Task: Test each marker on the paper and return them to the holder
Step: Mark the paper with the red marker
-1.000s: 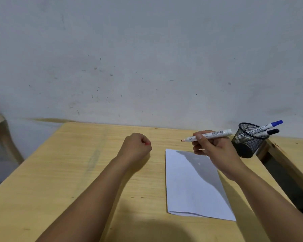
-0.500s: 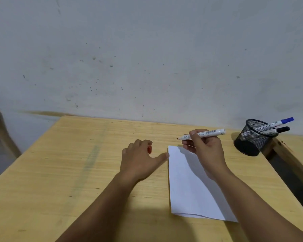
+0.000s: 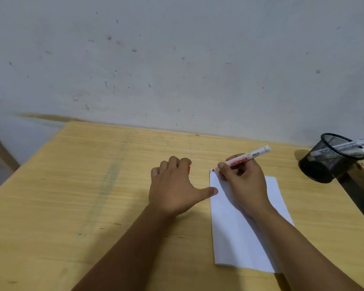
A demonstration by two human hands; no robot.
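Against a scuffed grey wall [image 3: 177, 59] stands a pale wooden table [image 3: 72, 196], and on its right half lies a white sheet of paper [image 3: 240, 238], lengthwise away from the person.

Both bare forearms reach in from the bottom edge. The left hand [image 3: 174, 187] rests palm down on the wood just left of the sheet, fingers curled, thumb stretched out so its tip touches the paper's left edge; a bit of red, likely a cap, peeks out at its fingertips, too hidden to be sure. The right hand [image 3: 243, 181] lies over the upper part of the sheet, fingers pinching a white marker [image 3: 247, 157] with red lettering, its red tip down at the paper's far left corner, its back end tilted up and to the right.

Half a second ago the marker was held level above the sheet's top edge; now it is tipped down onto the corner, and the left thumb has slid onto the paper.

At the table's right edge a black mesh holder [image 3: 324, 164] carries two more markers [image 3: 357, 144], leaning out to the right.
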